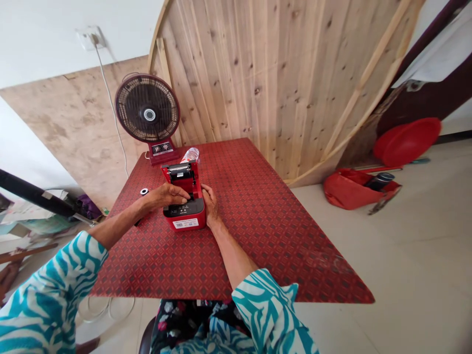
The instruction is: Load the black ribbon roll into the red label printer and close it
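A red and black label printer (187, 223) stands on the table with its lid (180, 170) raised. A white sticker with a square code is on its near face. My left hand (167, 195) reaches across from the left, its bent fingers close together at the opening behind the black button panel (183, 208). What those fingertips touch or hold inside is hidden. My right hand (210, 202) is curled against the printer's right side, holding it. Left of the printer lies a small roll (144, 191) with a white ring and a dark centre, partly behind my left forearm.
The table (265, 221) has a red patterned cover. A dark red fan (148, 115) stands at its back left corner, with a clear plastic bottle (191, 155) behind the printer. On the floor at right are a red bag (342, 189) and a red basin (407, 141).
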{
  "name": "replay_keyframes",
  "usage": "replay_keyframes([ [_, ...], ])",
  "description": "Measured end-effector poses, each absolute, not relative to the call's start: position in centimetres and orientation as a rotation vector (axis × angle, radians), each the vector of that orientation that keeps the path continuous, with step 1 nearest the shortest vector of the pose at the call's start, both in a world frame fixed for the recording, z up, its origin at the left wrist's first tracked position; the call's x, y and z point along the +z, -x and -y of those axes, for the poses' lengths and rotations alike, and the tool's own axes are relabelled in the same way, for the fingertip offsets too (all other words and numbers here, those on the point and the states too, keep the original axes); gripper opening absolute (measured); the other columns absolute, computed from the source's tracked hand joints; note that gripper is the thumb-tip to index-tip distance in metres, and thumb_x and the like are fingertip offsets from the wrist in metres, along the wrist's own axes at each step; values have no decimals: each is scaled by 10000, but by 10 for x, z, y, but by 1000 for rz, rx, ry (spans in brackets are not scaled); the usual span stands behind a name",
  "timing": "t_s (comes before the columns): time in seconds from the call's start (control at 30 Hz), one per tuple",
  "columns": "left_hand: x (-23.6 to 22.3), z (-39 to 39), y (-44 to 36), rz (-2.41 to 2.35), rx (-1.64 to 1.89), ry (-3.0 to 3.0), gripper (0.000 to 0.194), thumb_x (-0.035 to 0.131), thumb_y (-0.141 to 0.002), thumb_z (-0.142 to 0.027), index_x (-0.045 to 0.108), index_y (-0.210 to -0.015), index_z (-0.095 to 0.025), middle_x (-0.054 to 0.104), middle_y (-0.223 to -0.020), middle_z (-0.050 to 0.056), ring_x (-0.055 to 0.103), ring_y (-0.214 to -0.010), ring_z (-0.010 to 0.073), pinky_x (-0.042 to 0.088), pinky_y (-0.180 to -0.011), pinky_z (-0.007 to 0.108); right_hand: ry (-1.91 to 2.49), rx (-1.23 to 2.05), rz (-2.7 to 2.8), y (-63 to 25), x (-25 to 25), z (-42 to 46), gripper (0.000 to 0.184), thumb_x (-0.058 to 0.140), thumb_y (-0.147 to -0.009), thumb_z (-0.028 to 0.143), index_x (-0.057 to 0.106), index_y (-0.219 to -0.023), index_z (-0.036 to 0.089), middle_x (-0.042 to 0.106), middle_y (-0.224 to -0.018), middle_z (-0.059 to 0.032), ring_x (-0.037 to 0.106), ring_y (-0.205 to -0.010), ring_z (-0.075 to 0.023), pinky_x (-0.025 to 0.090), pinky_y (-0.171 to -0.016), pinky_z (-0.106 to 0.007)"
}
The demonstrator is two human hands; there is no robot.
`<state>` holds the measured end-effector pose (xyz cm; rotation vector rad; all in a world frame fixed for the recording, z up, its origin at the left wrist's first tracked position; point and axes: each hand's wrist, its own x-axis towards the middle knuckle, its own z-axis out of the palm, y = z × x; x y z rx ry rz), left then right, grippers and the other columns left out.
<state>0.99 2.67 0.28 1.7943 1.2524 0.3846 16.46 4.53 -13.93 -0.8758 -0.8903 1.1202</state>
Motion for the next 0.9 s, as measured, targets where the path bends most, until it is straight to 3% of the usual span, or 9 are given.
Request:
replay_keyframes([
  [0.3, -4, -33, -14, -1363, 401, -2050, 257, 580, -780, -299, 736, -951, -188, 737, -803, 23, 662, -727, 183, 522, -701, 288, 877, 1131, 888, -165, -140, -46, 356, 532, -805, 468, 661, -1072, 270, 695, -1100, -8, 581, -1110, -211, 459, -945, -362],
  [0.5, -5, -33, -14, -1358, 558, -2185, 308, 506, -842, -312, 704, -1040, -185, 739, -928, 28, 670, -835, 183, 519, -774, 279, 857, 1139, 872, -165, -136, -44, 344, 548, -796, 465, 666, -1050, 266, 698, -1078, -4, 573, -1111, -209, 449, -952, -358],
  [0.63, -3, -25, -9, -1163, 445, -2066, 319, 544, -843, -358, 698, -1054, -174, 740, -895, 36, 667, -773, 168, 520, -694, 253, 885, 1150, 866, -166, -134, -43, 336, 534, -800, 447, 660, -1049, 262, 684, -1100, -11, 573, -1106, -206, 431, -974, -368],
  [0.9, 4, -16, -8, -1138, 526, -1960, 300, 695, -724, -290, 725, -1005, -191, 748, -925, 46, 682, -812, 180, 530, -727, 269, 887, 1168, 875, -167, -131, -41, 354, 524, -802, 454, 649, -1065, 252, 686, -1099, -19, 598, -1053, -204, 432, -971, -377],
])
